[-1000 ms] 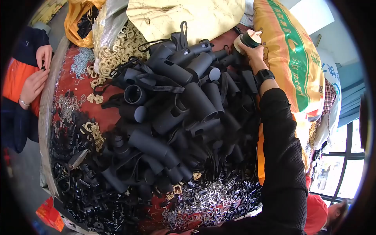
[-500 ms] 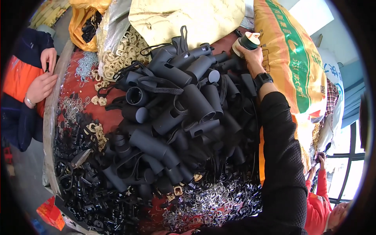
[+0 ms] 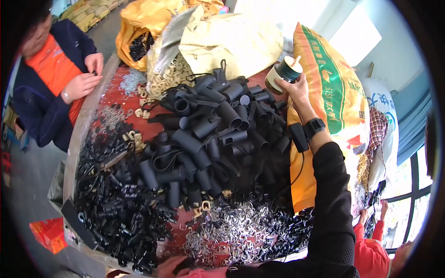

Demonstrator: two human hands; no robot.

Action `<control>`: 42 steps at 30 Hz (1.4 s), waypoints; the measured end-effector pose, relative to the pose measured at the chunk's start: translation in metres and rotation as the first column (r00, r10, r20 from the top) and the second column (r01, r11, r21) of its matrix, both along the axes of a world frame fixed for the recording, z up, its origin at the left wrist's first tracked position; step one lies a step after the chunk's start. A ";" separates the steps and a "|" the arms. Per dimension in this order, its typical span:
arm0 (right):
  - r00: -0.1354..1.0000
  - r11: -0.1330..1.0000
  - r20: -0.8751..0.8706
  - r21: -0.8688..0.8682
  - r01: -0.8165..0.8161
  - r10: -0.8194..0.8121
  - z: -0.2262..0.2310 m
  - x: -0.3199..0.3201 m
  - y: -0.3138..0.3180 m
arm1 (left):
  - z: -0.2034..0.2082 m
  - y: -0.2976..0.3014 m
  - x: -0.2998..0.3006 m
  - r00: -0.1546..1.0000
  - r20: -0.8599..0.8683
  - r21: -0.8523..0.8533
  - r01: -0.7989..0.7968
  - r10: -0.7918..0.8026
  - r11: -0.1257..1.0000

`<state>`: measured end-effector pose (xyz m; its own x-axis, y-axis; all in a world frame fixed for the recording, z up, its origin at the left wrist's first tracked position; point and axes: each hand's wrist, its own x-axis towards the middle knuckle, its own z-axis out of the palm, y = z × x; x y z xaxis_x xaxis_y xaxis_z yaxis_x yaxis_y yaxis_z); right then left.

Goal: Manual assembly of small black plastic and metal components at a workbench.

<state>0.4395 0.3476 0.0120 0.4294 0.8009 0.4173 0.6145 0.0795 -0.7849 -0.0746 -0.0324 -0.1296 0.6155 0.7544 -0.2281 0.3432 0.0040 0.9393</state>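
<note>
My right hand (image 3: 296, 88), at the end of an outstretched black-sleeved arm, is closed round a drink cup (image 3: 280, 79). The cup has a dark green band or lid, a pale label and a straw-like piece on top. It is tilted above the far right of the table, beside a yellow sack (image 3: 331, 92). At the lower edge, what looks like my left hand (image 3: 170, 267) is blurred and partly cut off; its fingers cannot be made out. Before me lies a heap of black plastic tubes (image 3: 194, 143) with straps.
Metal buckles (image 3: 232, 231) and small black parts (image 3: 125, 227) cover the red table's near side. Beige rings (image 3: 171, 76) spill from a sack at the back. A co-worker (image 3: 55, 78) handles something small at the left; another person (image 3: 373, 252) is at the lower right. A cable trails along the yellow sack.
The view has shifted, showing more of the room and the co-worker. My right hand still grips the cup, now more tilted. A blurred hand has appeared at the lower edge.
</note>
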 end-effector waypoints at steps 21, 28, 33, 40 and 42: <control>0.547 0.563 -0.228 0.006 -0.826 0.805 0.047 -0.290 -0.236 | 0.049 0.020 0.026 0.856 0.392 0.412 -0.490 0.336 0.768; 0.552 0.543 -0.236 -0.110 -0.833 0.800 0.047 -0.320 -0.275 | 0.084 0.011 -0.049 0.580 0.526 0.548 -0.791 0.622 0.274; 0.526 0.526 -0.294 -0.086 -0.846 0.798 0.054 -0.339 -0.297 | 0.056 0.040 -0.095 0.368 0.573 0.572 -0.819 0.732 -0.037; 0.553 0.558 -0.354 -0.097 -0.824 0.755 0.054 -0.342 -0.324 | 0.032 0.061 -0.076 0.218 0.439 0.607 -0.787 0.872 -0.109; 0.562 0.569 -0.365 -0.099 -0.816 0.742 0.053 -0.343 -0.331 | 0.031 0.069 -0.064 0.196 0.444 0.567 -0.817 0.874 -0.105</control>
